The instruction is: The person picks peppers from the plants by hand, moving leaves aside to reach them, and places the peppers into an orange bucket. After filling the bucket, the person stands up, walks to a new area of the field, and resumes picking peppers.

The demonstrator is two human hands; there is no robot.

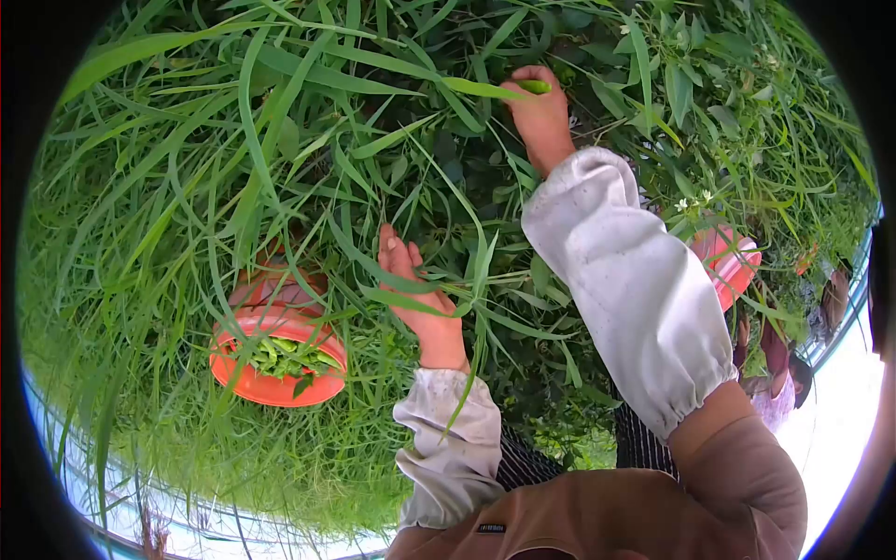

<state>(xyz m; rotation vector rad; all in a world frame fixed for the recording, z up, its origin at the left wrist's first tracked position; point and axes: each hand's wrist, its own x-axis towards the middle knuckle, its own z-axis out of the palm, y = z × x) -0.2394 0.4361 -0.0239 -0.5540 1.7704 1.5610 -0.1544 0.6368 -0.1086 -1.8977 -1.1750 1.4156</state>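
My right hand [541, 117] is closed round a green chili pepper [535, 86], up among the leaves of a bushy plant. A long grass blade crosses in front of its fingers. Lower and to the left, my left hand [420, 303] is held out with its fingers stretched and nothing seen in it. Grass blades partly cover that palm, and leafy stems [509, 277] run just beside it. An orange bucket [280, 389] stands tilted in the grass to the left of my left hand, with several green chili peppers [280, 355] and a few leaves inside.
Tall grass [187, 177] grows thickly over the left side and hangs over the bucket. A second reddish bucket [735, 271] sits to the right, partly behind my right sleeve. Another person [777, 397] is at the far right edge. White flowers [693, 201] show on the plants.
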